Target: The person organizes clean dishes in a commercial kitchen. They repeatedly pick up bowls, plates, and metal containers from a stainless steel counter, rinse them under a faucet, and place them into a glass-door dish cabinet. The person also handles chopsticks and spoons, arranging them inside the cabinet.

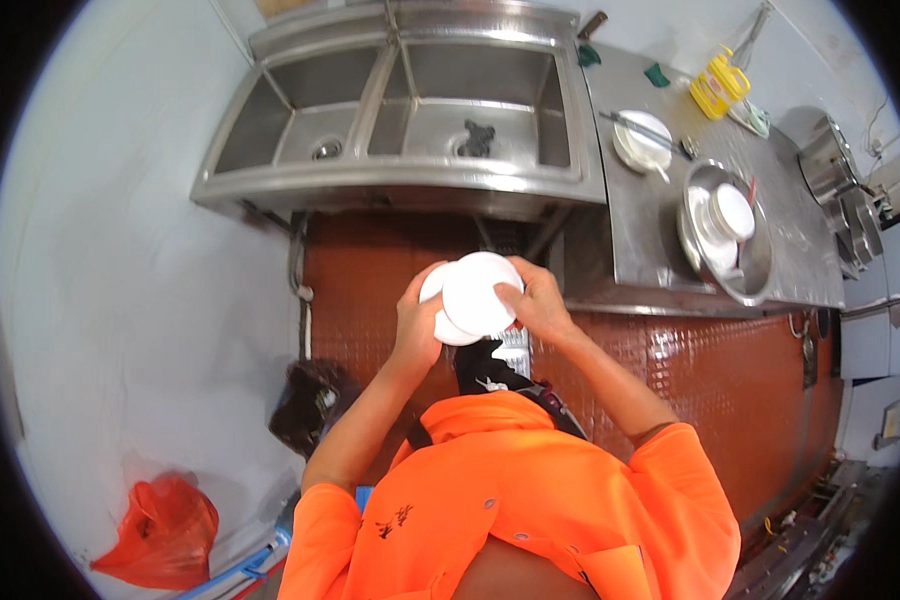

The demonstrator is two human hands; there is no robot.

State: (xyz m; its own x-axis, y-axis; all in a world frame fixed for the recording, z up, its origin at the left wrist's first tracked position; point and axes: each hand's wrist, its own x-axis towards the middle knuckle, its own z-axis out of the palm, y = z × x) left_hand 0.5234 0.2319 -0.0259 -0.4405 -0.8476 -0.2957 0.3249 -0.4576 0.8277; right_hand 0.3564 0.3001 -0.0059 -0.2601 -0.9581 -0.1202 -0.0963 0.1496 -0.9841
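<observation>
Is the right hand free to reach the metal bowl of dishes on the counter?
Probably not yet: the right hand grips the white plates with the left hand. The metal bowl itself sits unobstructed.

White plates (475,295) are seen against a floor (390,270) tiled in red-brown. An orange shirt (530,490) is worn. The double sink (410,110) and the counter (650,215) are coloured steel grey. A yellow rack (718,88) is placed at the counter's far edge, white dishes (725,220) in a silver basin (760,270) near its front edge. An orange-red bag (160,530) is set by the pale wall (120,280).
</observation>
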